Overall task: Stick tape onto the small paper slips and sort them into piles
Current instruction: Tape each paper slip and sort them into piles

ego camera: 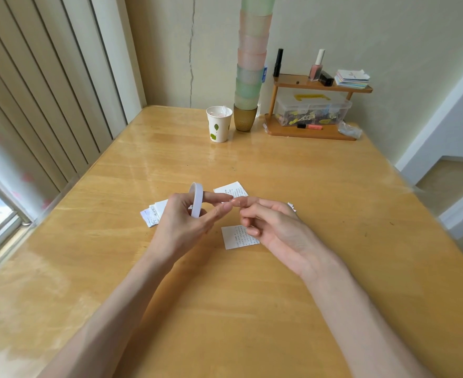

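The left hand [181, 222] is clamped on the tape roll [196, 199], forefinger threaded through the ring and the other fingers bracing it; held so, the white roll stands on edge above the table [224, 309], which by my reckoning leaves it free to turn as tape is drawn off. The right hand [274, 227] has its fingers curled in, forefinger and thumb set against the left fingertips just beside the roll; it looks to be picking at the free end or drawing out a short length, but any strip is too fine to make out, so I cannot tell whether anything is truly pinched there.

One printed slip [239, 237] lies flat directly under the right hand, touching neither hand; I take it for the one awaiting tape, kept close so that a strip need only come straight down. A second slip [231, 190] lies just beyond the fingertips; a small overlapping pile [152, 214] sits just outside the left hand, partly hidden by it; a corner of white paper [291, 206] shows behind the right hand. These look like piles in the making; which slips already carry tape I cannot say.

Far beyond both hands a paper cup [219, 124] stands well apart from the work.
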`<state>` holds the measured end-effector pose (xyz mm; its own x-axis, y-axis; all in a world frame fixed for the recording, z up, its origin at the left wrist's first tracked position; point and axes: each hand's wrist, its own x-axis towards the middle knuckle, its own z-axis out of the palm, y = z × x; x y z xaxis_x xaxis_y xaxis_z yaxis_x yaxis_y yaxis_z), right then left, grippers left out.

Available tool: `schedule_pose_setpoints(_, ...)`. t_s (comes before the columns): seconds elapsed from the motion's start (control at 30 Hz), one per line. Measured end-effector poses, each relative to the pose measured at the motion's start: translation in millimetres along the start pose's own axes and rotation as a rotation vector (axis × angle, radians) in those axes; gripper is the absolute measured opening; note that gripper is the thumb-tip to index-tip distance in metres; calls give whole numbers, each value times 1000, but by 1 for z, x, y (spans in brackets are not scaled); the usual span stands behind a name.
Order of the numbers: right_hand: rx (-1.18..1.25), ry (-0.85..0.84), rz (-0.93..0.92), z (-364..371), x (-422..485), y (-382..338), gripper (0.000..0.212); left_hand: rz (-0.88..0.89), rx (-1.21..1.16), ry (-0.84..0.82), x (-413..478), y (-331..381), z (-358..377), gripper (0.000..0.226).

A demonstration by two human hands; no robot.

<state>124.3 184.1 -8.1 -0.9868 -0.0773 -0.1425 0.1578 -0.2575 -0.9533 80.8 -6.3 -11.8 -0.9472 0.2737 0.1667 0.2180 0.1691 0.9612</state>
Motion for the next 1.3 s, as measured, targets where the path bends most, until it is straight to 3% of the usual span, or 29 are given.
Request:
schedule_pose_setpoints(0.77, -195, 29, 23, 6, -4, 0, 21, 20, 156, 134, -4, 6, 3, 17)
schedule_pose_setpoints(1.3, -369, 44, -27, 22, -12, 0, 44, -8, 156, 231, 3, -5, -2, 14)
